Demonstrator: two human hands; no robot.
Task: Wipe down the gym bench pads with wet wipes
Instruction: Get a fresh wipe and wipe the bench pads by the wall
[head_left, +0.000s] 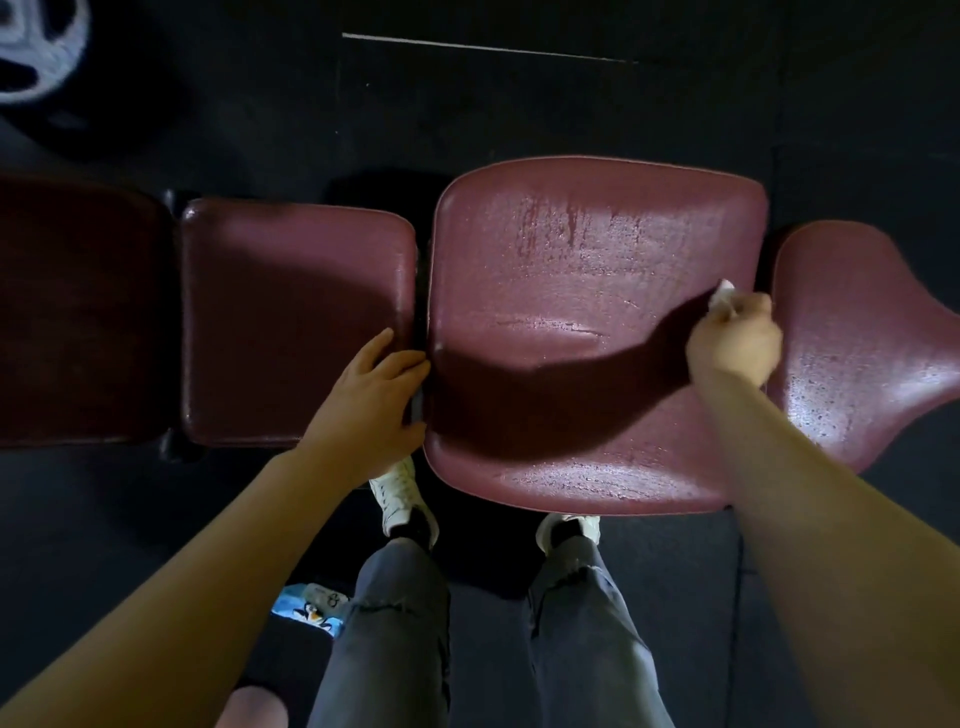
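Observation:
A dark red gym bench runs left to right below me. Its big middle pad (587, 270) glistens with wet streaks. My right hand (735, 338) grips a crumpled white wet wipe (723, 295) at that pad's right edge, next to the gap before the rightmost pad (862, 353), which also shines wet. My left hand (371, 389) rests with straight fingers on the near right corner of the smaller pad (291, 312), fingertips at the gap between the pads. A further pad (78, 312) lies in shadow at the far left.
A blue wet-wipe packet (311, 608) lies on the black rubber floor (519, 104) beside my left leg. My white shoes (397, 493) stand under the bench's near edge. A grey weight plate (36, 47) lies at the top left corner.

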